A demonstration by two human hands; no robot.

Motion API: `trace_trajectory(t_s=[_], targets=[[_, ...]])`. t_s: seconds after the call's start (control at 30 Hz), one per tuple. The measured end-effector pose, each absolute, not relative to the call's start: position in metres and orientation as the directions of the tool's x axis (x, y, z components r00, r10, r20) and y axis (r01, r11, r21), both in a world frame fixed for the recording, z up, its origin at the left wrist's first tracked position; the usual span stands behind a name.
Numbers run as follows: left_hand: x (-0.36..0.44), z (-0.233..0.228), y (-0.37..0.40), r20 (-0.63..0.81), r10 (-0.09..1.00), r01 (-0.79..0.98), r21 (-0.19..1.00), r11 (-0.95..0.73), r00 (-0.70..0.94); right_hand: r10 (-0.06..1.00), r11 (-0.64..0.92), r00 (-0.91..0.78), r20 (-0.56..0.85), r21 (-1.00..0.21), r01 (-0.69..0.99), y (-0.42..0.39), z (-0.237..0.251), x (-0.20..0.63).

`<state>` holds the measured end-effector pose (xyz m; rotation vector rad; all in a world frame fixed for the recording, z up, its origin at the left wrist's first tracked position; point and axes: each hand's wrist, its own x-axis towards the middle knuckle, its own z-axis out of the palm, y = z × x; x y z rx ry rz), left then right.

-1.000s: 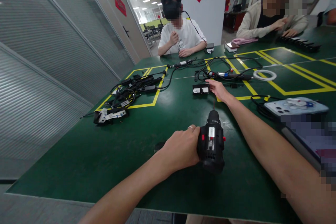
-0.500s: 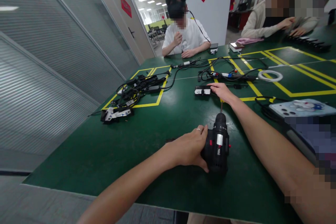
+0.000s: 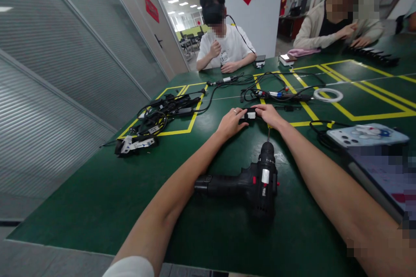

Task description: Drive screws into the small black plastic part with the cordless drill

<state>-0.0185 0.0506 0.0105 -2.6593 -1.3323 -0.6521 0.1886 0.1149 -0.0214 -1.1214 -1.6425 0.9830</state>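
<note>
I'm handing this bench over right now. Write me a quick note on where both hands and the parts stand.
Left hand: on the left end of the small black part, fingers curled on it.
Right hand: on its right end. The part sits low over the green table; whether it is lifted I cannot tell.
Cordless drill: lying on its side nearer the body, between the forearms, bit pointing toward the part, no hand on it.
Done: drill put down, part in both hands.
Left: likely work on the part with the drill.
Cable pile is at the left, phone at the right.

Both forearms are bare, a ring sits on the left hand (image 3: 231,124), and a white sleeve edge shows.
</note>
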Motion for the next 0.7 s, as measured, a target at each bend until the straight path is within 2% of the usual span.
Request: trace_trajectory(t_s=[0.1,0.33,0.4,0.47,0.5,0.57,0.63,0.7], targets=[[-0.02,0.009,0.051,0.434,0.717,0.777,0.058,-0.627,0.546,0.956,0.267,-0.187,0.226,-0.934,0.237,0.113,-0.019,0.186],[-0.021,0.007,0.047,0.493,0.701,0.785,0.055,-0.617,0.516,0.967,0.238,-0.149,0.205,-0.938,0.252,0.109,-0.017,0.183],[-0.023,0.007,0.045,0.554,0.685,0.782,0.094,-0.616,0.474,0.962,0.263,-0.011,0.274,-0.913,0.312,0.107,-0.005,0.185],[-0.027,0.008,0.042,0.613,0.68,0.783,0.153,-0.602,0.403,0.869,0.364,0.172,0.464,-0.835,0.413,0.102,0.015,0.186],[-0.028,0.009,0.041,0.635,0.681,0.787,0.182,-0.589,0.363,0.829,0.412,0.186,0.527,-0.801,0.435,0.098,0.027,0.186],[-0.03,0.01,0.039,0.66,0.69,0.796,0.229,-0.561,0.297,0.827,0.479,0.08,0.556,-0.772,0.418,0.091,0.051,0.181],[-0.028,0.011,0.037,0.67,0.695,0.799,0.255,-0.545,0.261,0.852,0.503,-0.059,0.521,-0.78,0.373,0.083,0.068,0.172],[-0.026,0.012,0.034,0.675,0.69,0.793,0.259,-0.551,0.259,0.869,0.489,-0.119,0.481,-0.794,0.361,0.077,0.076,0.159]])
